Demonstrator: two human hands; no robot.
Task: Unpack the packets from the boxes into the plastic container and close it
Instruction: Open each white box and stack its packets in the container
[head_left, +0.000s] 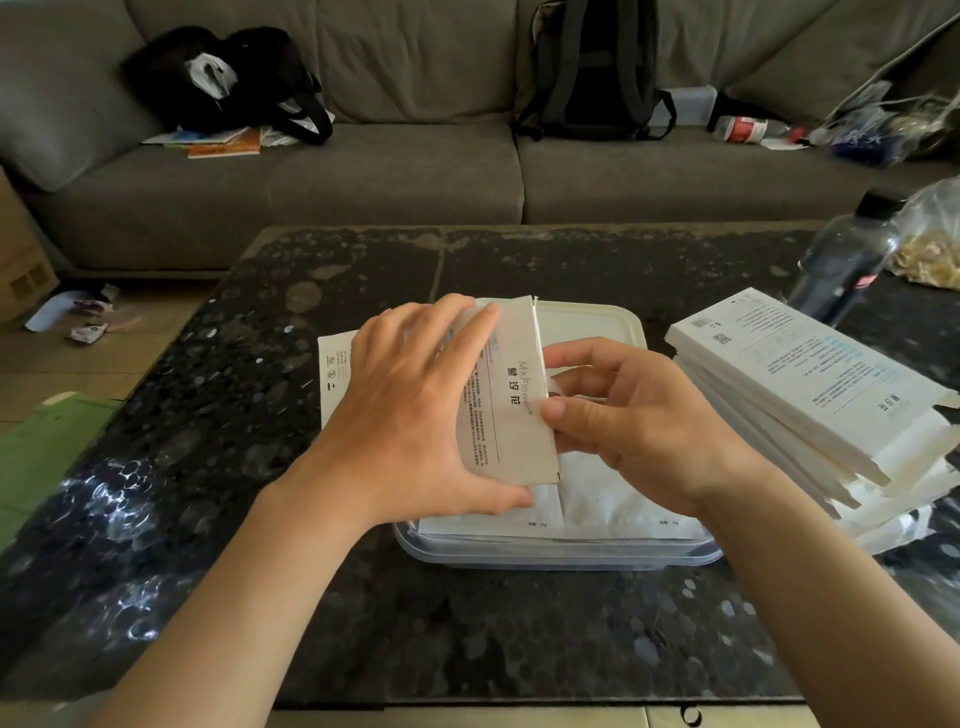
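White card box (511, 395) is the piece in hand, held over the plastic container (561, 551). My left hand (410, 415) is spread wide across the box's back, fingertips over the top edge, thumb under the bottom corner. My right hand (639, 415) is half curled at the box's open side edge, thumb and forefinger pinched there. I can't tell if they have a packet or just the flap.

How I'd run this step: keep the left hand clamped flat so the box doesn't buckle, pull with the right hand straight out sideways along the box's long axis, not upward, then drop the packet directly below the hands.

Container sits under both wrists, clear-walled, shallow, already holding white packets (613, 499) lying flat, side by side. Its lid (592, 322) lies beyond my fingertips, off the container. Stack of boxes (800, 395) is just outside my right hand, fanned, top one tilted. One flat white piece (335, 364) pokes out past my left knuckles.

Box: thin, matte, printed text block and "MxFlower" logo, edges slightly scuffed.
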